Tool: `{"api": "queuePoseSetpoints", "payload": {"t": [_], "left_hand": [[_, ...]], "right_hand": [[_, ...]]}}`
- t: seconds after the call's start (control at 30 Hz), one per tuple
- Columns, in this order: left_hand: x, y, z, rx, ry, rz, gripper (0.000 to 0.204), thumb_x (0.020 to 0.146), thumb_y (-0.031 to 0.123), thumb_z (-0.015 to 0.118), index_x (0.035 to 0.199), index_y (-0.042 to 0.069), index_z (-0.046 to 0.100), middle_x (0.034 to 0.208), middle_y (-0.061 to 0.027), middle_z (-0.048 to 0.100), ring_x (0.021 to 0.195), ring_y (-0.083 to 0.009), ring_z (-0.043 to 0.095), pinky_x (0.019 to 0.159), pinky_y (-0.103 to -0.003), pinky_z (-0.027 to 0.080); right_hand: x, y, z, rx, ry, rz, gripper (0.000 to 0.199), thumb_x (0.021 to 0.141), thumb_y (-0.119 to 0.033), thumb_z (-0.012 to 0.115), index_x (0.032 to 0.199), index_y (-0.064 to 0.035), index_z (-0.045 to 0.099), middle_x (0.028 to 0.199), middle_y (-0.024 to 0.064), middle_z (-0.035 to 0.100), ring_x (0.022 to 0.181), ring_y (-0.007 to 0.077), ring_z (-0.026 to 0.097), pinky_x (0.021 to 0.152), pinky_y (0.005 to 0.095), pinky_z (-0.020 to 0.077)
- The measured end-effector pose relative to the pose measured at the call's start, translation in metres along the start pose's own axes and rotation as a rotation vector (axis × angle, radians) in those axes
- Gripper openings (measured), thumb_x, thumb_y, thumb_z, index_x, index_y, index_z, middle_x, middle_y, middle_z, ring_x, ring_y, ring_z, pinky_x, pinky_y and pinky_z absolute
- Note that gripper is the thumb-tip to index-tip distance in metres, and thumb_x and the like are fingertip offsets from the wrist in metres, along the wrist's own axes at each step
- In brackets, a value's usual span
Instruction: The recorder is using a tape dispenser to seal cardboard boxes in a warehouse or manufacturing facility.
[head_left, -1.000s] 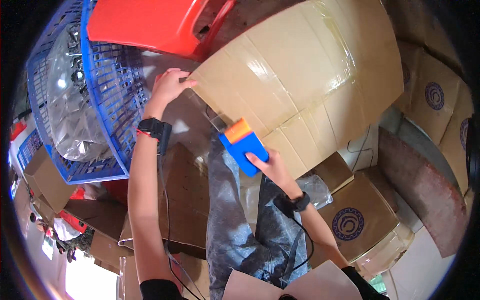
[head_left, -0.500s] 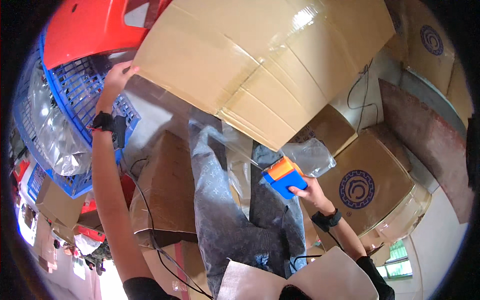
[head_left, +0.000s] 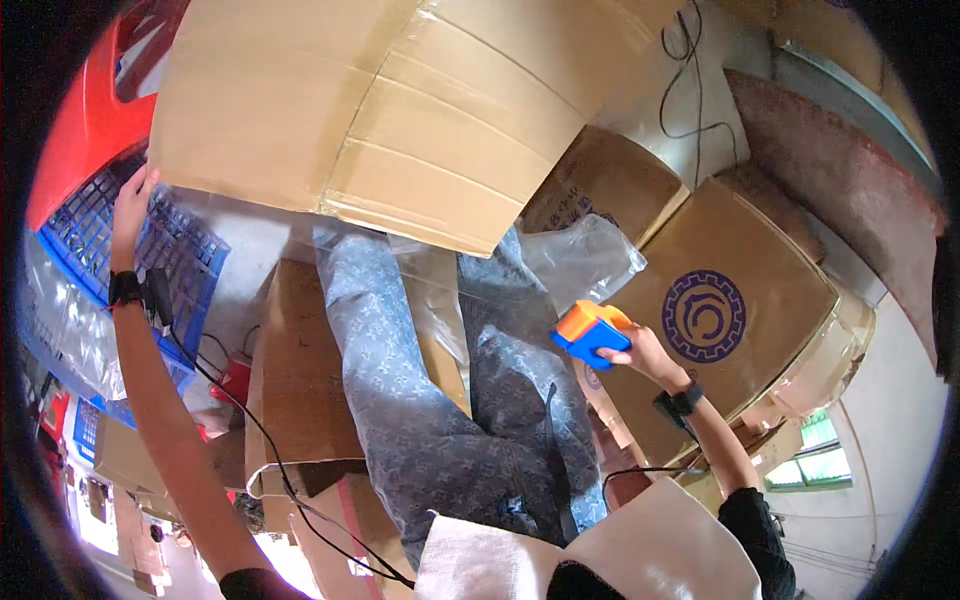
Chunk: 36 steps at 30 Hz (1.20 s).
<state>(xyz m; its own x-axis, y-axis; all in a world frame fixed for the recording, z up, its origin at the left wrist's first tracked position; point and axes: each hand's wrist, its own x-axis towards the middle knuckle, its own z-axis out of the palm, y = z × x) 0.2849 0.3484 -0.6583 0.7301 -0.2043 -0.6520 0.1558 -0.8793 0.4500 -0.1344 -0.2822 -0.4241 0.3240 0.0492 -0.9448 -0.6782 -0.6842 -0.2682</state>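
Pale floor (head_left: 250, 262) shows in patches. A brown carton (head_left: 305, 370) stands on it, near a blue plastic basket (head_left: 190, 243).

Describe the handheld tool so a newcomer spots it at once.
Start at the large cardboard sheet. Below and right of its lowest corner, the right hand grips the handheld tool. Its blue-and-orange body stands out from the brown boxes.

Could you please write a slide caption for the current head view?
Left hand at the edge of large cardboard; right hand holding a blue-and-orange tape dispenser.
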Motion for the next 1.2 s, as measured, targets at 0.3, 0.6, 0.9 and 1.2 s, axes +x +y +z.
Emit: {"api": "queuePoseSetpoints", "payload": {"t": [0.3,0.6,0.9,1.2], "left_hand": [[0.010,-0.021,0.000,-0.059,-0.045,-0.130,0.043,0.089,0.032,0.048,0.119,0.000,0.049,0.113,-0.0061,0.056,0.104,-0.0123,0.049,0.091,-0.024,0.034],[0.012,-0.016,-0.007,-0.091,-0.108,-0.027,0.046,0.089,0.031,0.047,0.120,-0.003,0.046,0.115,-0.0083,0.055,0.108,-0.0139,0.047,0.094,-0.025,0.031],[0.015,-0.022,-0.007,-0.073,-0.079,-0.029,0.046,0.089,0.032,0.048,0.120,-0.001,0.047,0.117,-0.0090,0.053,0.109,-0.0146,0.047,0.094,-0.026,0.031],[0.014,-0.018,-0.006,-0.073,-0.094,-0.025,0.047,0.089,0.031,0.048,0.122,-0.002,0.045,0.119,-0.0094,0.052,0.110,-0.0151,0.046,0.095,-0.026,0.031]], "right_hand": [[0.057,0.015,0.022,0.003,0.002,0.033,0.051,0.071,-0.048,0.063,0.101,-0.0062,0.058,0.082,0.0175,0.062,0.078,0.0321,0.061,0.069,0.0368,0.0469],[0.090,0.022,0.031,0.136,-0.003,-0.011,0.053,0.072,-0.046,0.063,0.108,-0.0074,0.054,0.087,0.0167,0.062,0.084,0.0309,0.060,0.073,0.0365,0.0464],[0.111,0.016,0.038,0.066,0.034,0.040,0.049,0.074,-0.046,0.062,0.102,-0.0057,0.059,0.085,0.0150,0.063,0.079,0.0278,0.062,0.072,0.0352,0.0474],[0.149,0.009,0.046,-0.109,0.078,0.048,0.053,0.073,-0.049,0.060,0.108,-0.0082,0.055,0.086,0.0170,0.062,0.080,0.0313,0.061,0.071,0.0375,0.0475]]}}
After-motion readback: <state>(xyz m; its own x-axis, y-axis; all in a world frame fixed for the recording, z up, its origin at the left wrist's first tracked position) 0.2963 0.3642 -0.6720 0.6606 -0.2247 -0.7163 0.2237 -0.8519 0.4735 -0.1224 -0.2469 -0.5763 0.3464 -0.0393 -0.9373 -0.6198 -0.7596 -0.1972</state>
